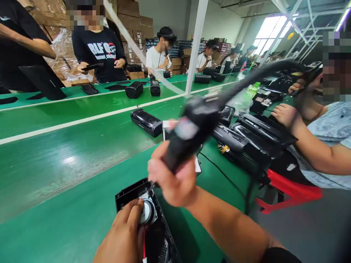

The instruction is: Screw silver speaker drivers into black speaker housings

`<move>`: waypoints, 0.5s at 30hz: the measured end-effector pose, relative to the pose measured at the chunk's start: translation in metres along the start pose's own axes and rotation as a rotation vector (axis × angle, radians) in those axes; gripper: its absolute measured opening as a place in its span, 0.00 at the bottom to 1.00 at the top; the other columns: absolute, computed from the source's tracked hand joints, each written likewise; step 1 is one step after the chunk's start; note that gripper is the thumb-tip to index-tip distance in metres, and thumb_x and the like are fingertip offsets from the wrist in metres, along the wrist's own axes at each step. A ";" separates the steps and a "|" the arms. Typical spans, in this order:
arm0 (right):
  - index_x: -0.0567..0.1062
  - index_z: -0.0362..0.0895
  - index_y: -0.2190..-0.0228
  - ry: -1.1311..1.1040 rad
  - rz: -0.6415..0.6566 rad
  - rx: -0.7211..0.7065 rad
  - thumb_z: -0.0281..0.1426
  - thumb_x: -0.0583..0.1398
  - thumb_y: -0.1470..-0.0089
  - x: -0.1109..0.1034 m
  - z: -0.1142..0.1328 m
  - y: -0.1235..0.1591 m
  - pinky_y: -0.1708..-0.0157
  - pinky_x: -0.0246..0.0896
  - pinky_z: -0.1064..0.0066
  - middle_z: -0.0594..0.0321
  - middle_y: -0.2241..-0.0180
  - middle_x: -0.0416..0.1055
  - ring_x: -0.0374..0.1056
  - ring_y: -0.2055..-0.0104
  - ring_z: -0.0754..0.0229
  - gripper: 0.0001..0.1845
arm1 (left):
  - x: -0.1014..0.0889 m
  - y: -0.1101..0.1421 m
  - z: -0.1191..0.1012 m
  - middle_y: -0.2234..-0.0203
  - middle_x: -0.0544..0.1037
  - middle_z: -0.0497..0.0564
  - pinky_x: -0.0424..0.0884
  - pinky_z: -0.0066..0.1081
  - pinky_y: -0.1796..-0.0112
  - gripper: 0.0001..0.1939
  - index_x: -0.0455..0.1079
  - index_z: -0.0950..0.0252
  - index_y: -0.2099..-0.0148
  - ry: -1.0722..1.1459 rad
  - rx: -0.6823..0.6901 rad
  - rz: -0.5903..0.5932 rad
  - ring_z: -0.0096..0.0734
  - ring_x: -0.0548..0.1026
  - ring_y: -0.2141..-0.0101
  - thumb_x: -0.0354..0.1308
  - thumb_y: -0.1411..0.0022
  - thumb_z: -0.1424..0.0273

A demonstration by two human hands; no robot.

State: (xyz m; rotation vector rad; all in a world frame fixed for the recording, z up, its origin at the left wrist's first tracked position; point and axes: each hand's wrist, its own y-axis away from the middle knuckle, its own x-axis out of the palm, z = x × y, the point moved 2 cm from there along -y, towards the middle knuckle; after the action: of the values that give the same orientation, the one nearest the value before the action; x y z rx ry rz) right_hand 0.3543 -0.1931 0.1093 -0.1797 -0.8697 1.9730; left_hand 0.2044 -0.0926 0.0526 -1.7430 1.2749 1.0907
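Observation:
My right hand [175,177] is closed around a black electric screwdriver [192,128], raised over the bench and smeared by motion. A thick black cord [257,78] runs from its upper end toward the right; the driving tip is not visible. Below and to the left, my left hand [124,233] curls its fingers over a round silver speaker driver [147,212] seated in an open black housing [134,188]. Red and white wires [144,246] with a white connector hang by the fingers. A perforated round grille [164,252] shows lower in the housing.
A black speaker unit [146,122] lies ahead on the green bench [82,212]. Stacked black housings [241,135] and a red stool [293,190] are at the right, beside a co-worker's arm [315,146]. A white post [196,47] rises beyond; several people work across the line.

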 end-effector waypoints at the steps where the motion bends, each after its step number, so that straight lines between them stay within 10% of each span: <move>1: 0.70 0.49 0.55 0.044 -0.058 -0.124 0.31 0.63 0.35 -0.011 0.012 -0.005 0.77 0.64 0.72 0.71 0.73 0.67 0.64 0.79 0.67 0.08 | 0.003 0.002 0.003 0.42 0.80 0.50 0.82 0.34 0.52 0.20 0.74 0.55 0.41 0.007 0.004 0.006 0.39 0.83 0.49 0.50 0.29 0.72; 7: 0.62 0.51 0.34 0.407 -0.126 -0.384 0.25 0.62 0.37 -0.061 0.028 -0.019 0.73 0.69 0.66 0.72 0.72 0.68 0.66 0.77 0.63 0.33 | 0.013 0.011 0.011 0.37 0.77 0.54 0.80 0.41 0.45 0.23 0.70 0.59 0.34 0.003 0.035 -0.007 0.42 0.80 0.44 0.47 0.26 0.69; 15: 0.70 0.52 0.44 0.131 -0.051 0.045 0.24 0.64 0.38 -0.044 0.047 0.005 0.83 0.65 0.71 0.74 0.74 0.65 0.62 0.82 0.66 0.24 | 0.012 0.010 -0.001 0.34 0.73 0.62 0.78 0.45 0.42 0.27 0.70 0.69 0.34 -0.015 0.018 0.081 0.48 0.77 0.39 0.50 0.32 0.78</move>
State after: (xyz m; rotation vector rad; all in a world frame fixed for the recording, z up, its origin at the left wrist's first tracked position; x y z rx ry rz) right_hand 0.3534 -0.2540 0.1309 -0.2549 -0.7379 1.9094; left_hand 0.1971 -0.1007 0.0415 -1.6793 1.3525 1.1328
